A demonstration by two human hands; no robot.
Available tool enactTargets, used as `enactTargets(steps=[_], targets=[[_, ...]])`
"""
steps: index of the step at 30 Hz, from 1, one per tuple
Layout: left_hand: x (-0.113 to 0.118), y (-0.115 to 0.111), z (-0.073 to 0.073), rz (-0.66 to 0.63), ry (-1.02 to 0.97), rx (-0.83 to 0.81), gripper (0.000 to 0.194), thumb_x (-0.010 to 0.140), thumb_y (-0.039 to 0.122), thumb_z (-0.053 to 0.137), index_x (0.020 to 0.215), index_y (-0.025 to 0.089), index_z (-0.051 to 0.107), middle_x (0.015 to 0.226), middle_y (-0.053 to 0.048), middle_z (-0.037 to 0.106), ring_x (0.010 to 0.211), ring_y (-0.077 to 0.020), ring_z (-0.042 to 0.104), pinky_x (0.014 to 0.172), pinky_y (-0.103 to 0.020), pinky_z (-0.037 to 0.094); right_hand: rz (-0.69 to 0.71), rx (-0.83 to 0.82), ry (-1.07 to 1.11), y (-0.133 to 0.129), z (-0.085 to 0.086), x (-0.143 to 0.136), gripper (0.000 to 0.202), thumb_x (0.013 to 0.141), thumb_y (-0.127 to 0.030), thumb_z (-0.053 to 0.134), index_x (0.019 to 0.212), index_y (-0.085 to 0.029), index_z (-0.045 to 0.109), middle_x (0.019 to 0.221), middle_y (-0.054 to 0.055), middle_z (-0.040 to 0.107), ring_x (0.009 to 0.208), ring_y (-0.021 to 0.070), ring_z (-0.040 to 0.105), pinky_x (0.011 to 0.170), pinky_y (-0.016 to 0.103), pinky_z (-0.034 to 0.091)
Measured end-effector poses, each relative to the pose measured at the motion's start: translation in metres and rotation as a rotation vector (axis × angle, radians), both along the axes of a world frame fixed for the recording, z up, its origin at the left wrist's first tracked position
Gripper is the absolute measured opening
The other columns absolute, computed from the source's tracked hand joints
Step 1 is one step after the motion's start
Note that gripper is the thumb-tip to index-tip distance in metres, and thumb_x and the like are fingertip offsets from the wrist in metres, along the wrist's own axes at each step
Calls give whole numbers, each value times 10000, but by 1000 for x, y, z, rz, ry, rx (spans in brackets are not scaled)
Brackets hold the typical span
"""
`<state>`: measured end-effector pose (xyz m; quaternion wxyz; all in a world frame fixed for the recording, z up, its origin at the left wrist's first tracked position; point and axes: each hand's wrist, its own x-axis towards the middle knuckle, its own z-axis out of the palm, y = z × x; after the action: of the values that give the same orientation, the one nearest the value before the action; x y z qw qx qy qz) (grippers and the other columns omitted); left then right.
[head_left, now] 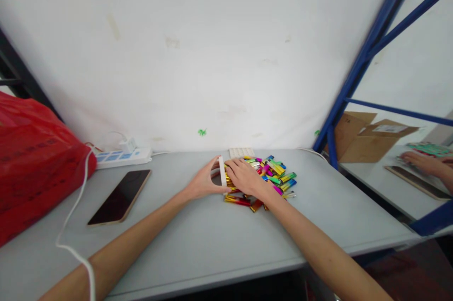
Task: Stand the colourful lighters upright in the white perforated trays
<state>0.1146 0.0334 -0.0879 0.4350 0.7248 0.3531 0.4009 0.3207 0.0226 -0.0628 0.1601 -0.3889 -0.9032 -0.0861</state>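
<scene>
A heap of several shiny, many-coloured small sticks (275,172) lies on the grey table (198,235) near the wall. My left hand (205,182) grips a thin white tray-like piece (222,174) that stands on edge at the heap's left side. My right hand (246,176) rests palm down on the heap right beside that white piece, its fingers curled over several sticks. Whether it has one pinched is hidden. A second white piece (241,152) lies flat behind the heap.
A dark phone (120,196) lies left of my arms. A white power strip (122,156) and cable run along the wall, next to a red plastic bag (31,159). Right of a blue shelf frame (357,65), another person's hands (423,163) work near cardboard boxes (368,138).
</scene>
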Motion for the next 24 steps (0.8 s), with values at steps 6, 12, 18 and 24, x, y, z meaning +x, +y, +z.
enactTargets(steps=[6,12,18,24], targets=[[0,-1,0,7,-11,-32,1253,549,366,1024,1610,239,369,1595,-203,513,1433,-409,551,1214,-610,452,-176,-120,61,4,11,25,322,1119,-248,362,1229,-155,651,1208,128,737,1134,229,670,1019,343,468],[1,-1,1,-3,-4,-28,1239,568,352,1016,1606,230,351,1610,-214,489,1447,-403,536,1234,-611,425,-259,-86,74,-6,23,23,346,1099,-257,391,1360,-178,603,1234,130,746,1137,251,683,1029,366,444],[0,-1,3,7,-8,-16,1256,546,342,1018,1611,227,361,1608,-221,493,1463,-415,513,1241,-626,403,-222,-65,-5,-17,18,-9,357,1118,-334,360,1274,-203,653,1274,119,726,1188,266,646,1058,404,424],[-7,1,3,-3,10,-39,1277,595,374,998,1650,244,290,1608,-223,482,1493,-412,476,1235,-629,408,-270,-60,-36,-11,21,11,301,1084,-294,427,1202,-197,686,1188,123,752,1115,282,672,1047,431,437]])
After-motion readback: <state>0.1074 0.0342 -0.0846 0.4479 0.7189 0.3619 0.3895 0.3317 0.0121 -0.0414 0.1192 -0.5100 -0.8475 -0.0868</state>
